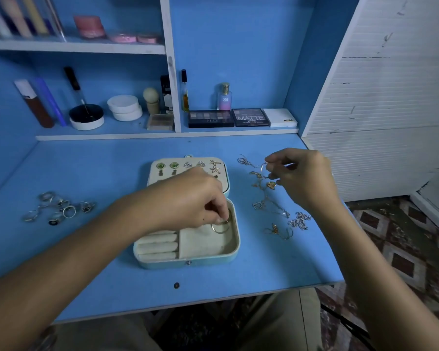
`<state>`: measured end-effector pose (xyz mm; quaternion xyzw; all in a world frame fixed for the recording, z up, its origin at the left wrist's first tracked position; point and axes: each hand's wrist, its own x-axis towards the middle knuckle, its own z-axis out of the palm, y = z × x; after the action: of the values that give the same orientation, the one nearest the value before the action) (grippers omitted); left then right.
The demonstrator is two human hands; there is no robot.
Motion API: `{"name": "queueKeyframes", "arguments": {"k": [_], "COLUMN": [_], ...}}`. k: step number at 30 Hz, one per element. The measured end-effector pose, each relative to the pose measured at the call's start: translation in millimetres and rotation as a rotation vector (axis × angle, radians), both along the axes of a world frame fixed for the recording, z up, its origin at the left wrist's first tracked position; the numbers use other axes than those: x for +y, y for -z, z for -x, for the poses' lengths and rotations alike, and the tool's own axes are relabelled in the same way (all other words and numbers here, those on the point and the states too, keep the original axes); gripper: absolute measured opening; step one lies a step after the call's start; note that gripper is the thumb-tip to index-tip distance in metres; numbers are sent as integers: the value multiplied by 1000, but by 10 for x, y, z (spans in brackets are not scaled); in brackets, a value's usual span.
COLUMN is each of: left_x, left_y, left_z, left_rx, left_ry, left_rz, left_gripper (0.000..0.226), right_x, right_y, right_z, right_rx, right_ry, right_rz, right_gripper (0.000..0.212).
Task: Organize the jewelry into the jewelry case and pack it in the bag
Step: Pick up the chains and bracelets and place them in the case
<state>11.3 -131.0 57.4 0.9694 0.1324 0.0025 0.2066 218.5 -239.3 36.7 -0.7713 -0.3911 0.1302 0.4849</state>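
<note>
A pale blue jewelry case (235, 245) lies open in the middle of the blue desk, with earrings (174, 166) pinned in its lid. My left hand (195, 198) reaches over the case and pinches a gold hoop (221, 226) in the large right compartment. Over a spread of necklaces (269, 198) to the right of the case, my right hand (302, 173) pinches a thin hoop-like piece (263, 167). Several rings (58, 207) sit in a loose group on the desk at the left. No bag is in view.
Behind the desk a low shelf holds makeup palettes (241, 118), a perfume bottle (224, 97), jars (86, 117) and tubes. The desk's front edge (188, 302) is close to my lap, its right edge drops to a patterned floor, and a white slatted panel (380, 97) stands at right.
</note>
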Motion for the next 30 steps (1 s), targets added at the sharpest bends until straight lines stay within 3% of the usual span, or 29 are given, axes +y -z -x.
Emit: {"name": "queueKeyframes", "arguments": {"k": [8, 13, 22, 30], "left_x": [-112, -78, -24, 36], "left_y": [219, 327, 296, 246], "left_z": [47, 67, 68, 213], "left_rx": [58, 35, -64, -197], "left_ry": [2, -39, -97, -126], "left_rz": [-105, -123, -152, -67], "left_gripper": [27, 22, 35, 19], "right_x": [-71, -114, -139, -113], "right_y": [-29, 6, -26, -81], "right_z": [251, 263, 380, 681], "right_rx": [67, 91, -54, -127], "right_ry": [-102, -129, -228, -345], "right_rz": [17, 76, 151, 373], "right_gripper": [23, 23, 17, 20]}}
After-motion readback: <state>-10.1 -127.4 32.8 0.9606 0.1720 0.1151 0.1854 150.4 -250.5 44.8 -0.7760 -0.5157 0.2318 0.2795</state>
